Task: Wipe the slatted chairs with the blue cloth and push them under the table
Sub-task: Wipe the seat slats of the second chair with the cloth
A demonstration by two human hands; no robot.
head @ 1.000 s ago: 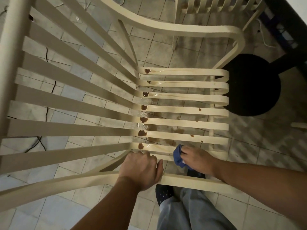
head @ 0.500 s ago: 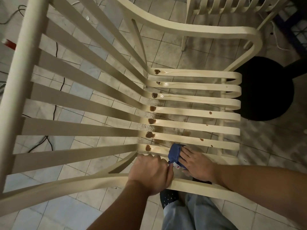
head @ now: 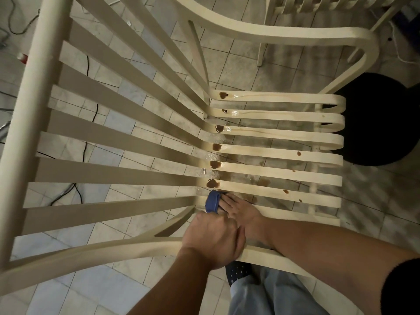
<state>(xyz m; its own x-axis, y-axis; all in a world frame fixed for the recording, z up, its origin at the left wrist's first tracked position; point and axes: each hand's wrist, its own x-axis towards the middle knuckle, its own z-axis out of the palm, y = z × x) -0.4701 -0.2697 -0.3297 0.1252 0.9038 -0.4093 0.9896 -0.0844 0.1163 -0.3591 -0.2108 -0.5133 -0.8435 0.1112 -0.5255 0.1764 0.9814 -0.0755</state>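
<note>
A cream slatted chair (head: pixel 272 153) fills the view from above. Brown puddles sit in a row at the bend where seat slats meet the back, and smaller brown drops dot the slats toward the front. My left hand (head: pixel 213 239) grips the near armrest. Beside it, my right hand (head: pixel 243 212) presses the blue cloth (head: pixel 213 202) onto the nearest seat slat at its bend, fingers fairly straight over the cloth. Part of the cloth is hidden under my fingers.
A second slatted chair (head: pixel 318 5) stands at the top right. A round black base (head: pixel 375 119) lies on the tiled floor right of the seat. Cables (head: pixel 84 142) run across the floor on the left. My leg and shoe (head: pixel 238 271) are under the near armrest.
My right hand slid the blue cloth left along the nearest seat slat toward the bend. The left hand kept its grip on the armrest. The view shifted slightly.
</note>
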